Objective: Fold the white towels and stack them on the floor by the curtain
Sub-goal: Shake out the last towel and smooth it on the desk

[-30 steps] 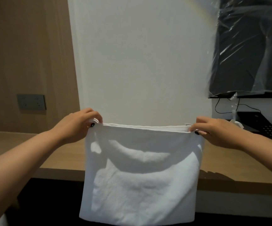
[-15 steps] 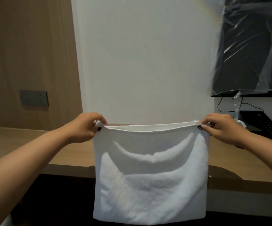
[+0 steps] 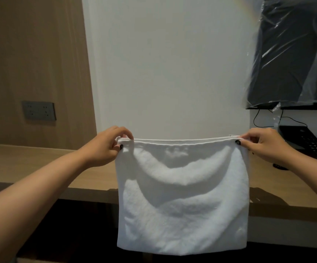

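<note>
Both hands pinch the top corners of a doubled white terry towel: left hand at its left corner, right hand at its right. It hangs flat between them before a light wooden desk.

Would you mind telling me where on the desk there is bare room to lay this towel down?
The desk is bare on its left stretch, from the wall under the socket to the towel. The right end is crowded by the phone and its cable. Both hands pinch the towel's top corners: left hand, right hand.
</note>
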Tool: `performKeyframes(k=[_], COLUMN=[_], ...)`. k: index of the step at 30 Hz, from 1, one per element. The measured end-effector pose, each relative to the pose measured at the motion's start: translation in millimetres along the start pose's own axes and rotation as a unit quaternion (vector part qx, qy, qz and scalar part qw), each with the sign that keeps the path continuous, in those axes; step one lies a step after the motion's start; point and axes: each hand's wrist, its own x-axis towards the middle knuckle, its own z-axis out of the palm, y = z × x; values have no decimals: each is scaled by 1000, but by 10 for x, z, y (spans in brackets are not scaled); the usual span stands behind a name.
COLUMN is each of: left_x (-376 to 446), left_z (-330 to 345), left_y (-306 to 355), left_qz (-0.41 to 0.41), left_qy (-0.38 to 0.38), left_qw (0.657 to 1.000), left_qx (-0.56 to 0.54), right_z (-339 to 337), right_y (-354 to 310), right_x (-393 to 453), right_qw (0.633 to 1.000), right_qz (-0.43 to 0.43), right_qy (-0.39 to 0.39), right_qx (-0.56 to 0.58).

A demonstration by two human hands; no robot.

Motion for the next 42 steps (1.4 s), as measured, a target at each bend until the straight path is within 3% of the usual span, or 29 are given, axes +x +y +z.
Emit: performKeyframes(k=[9, 14, 18, 26, 30, 33, 36, 39, 42], left_x=[13, -12, -32, 49, 121, 120, 121, 242, 510], left_z=[60, 75, 60, 15, -26, -138, -296, -269, -165], left_y=[-10, -6, -25, 38, 121, 130, 64, -35, -165], left_qz=[-41, -130, -149, -177, -176, -146, -121, -136, -147], left_qy=[36, 66, 86, 143, 176, 166, 73, -45, -130], left_qw=[998, 980, 950, 905, 895, 916, 953, 986, 966], left_qx=[26, -133, -260, -360, -370, -335, -267, -87, 166], right_z=[-57, -87, -107, -138, -200, -346, -486, -382, -107], right_y=[-54, -98, -146, -252, -356, -403, -378, -372, -439], right_x=[-46, -63, -68, -28, 19, 38, 82, 204, 393], right_qw=[1000, 997, 988, 975, 950, 948, 960, 942, 926], right_qz=[8, 50, 102, 129, 156, 165, 189, 223, 260], right_qy=[-8, 21, 66, 89, 92, 24, -132, -249, -272], right_qx=[11, 48, 98, 158, 253, 271, 160, 31, 19])
